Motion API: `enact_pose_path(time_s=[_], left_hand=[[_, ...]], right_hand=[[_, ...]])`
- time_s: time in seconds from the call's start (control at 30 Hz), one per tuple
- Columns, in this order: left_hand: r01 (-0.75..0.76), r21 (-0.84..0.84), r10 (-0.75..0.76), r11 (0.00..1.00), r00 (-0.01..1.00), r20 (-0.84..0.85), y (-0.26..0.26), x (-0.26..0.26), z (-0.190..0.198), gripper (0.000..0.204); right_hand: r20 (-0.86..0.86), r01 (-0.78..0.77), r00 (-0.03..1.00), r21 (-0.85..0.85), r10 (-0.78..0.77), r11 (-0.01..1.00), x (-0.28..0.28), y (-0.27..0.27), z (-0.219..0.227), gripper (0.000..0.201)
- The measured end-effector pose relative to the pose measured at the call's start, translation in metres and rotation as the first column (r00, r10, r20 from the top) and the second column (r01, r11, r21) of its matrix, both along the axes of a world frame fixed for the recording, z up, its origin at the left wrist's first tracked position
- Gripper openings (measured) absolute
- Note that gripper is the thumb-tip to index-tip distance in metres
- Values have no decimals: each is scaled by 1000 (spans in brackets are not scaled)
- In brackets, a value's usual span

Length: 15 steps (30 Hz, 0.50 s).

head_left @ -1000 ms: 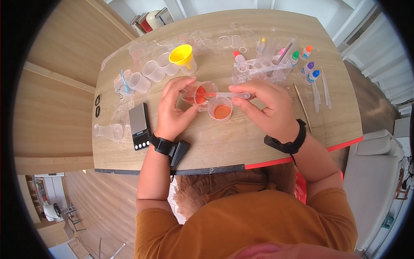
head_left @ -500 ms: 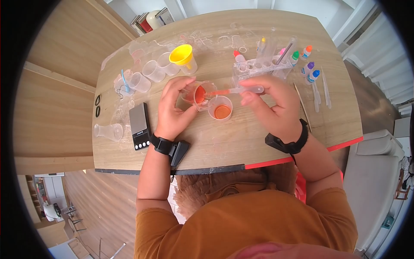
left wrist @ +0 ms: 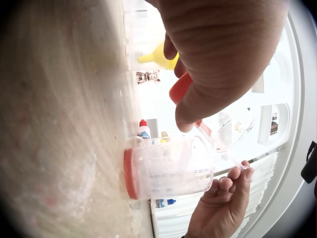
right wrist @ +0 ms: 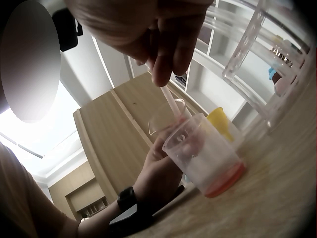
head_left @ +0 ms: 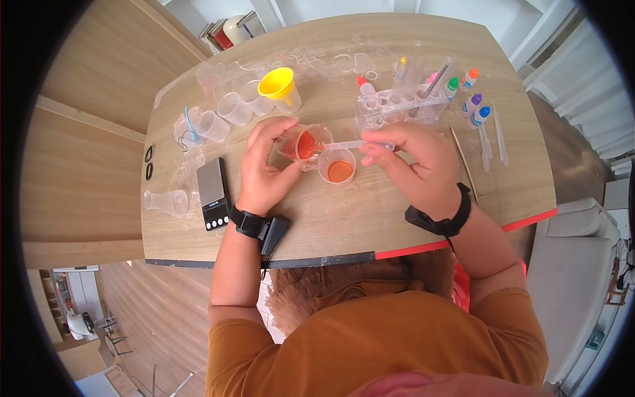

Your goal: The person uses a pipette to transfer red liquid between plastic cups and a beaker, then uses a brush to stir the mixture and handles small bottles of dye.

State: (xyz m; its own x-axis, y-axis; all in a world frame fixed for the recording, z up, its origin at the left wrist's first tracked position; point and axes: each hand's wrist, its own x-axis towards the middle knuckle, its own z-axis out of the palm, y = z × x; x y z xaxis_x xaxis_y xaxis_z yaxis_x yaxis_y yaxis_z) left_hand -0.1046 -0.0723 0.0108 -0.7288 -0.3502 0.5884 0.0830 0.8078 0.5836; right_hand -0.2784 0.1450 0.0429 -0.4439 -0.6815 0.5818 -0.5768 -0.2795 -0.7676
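Note:
My left hand [head_left: 266, 162] grips a clear beaker [head_left: 289, 143] holding red-orange liquid, tipped with its mouth toward the right. Between the thumb and fingers of my right hand [head_left: 423, 162] is a plastic dropper pipette [head_left: 345, 145], pinched at its bulb end. The pipette lies nearly level, its tip inside the beaker's mouth and its stem pale. Just below stands a clear plastic cup [head_left: 330, 159], upright on the table, with a shallow red-orange layer at its bottom. In the right wrist view the cup [right wrist: 205, 153] stands in front of my left hand.
A test tube rack [head_left: 403, 109] is beyond my right hand, with several dropper bottles [head_left: 480, 116] beside it. A black scale [head_left: 213, 192] and a clear flask [head_left: 167, 202] lie left. Several plastic cups [head_left: 235, 109] and a yellow funnel [head_left: 278, 83] stand at the back left.
My right hand drew the pipette to the right, then came back slightly left. The stem, red half a second ago, now looks pale. The left hand and beaker stay nearly still.

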Motion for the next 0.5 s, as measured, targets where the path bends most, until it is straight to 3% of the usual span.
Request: enact_pose_path(time_s=[0.2,0.27,0.5], left_hand=[[4,-2,-4,1000,1000,-4,0,0,1,63],[4,-7,-4,1000,1000,0,-3,1,-1,63],[-1,-6,1,1000,1000,9,-3,1,-2,63]], right_hand=[[-53,-23,998,7,23,1000,-4,1,1,17],[-45,-24,999,-91,20,996,-3,2,4,17],[-10,8,1000,-158,-10,987,-3,2,6,18]])
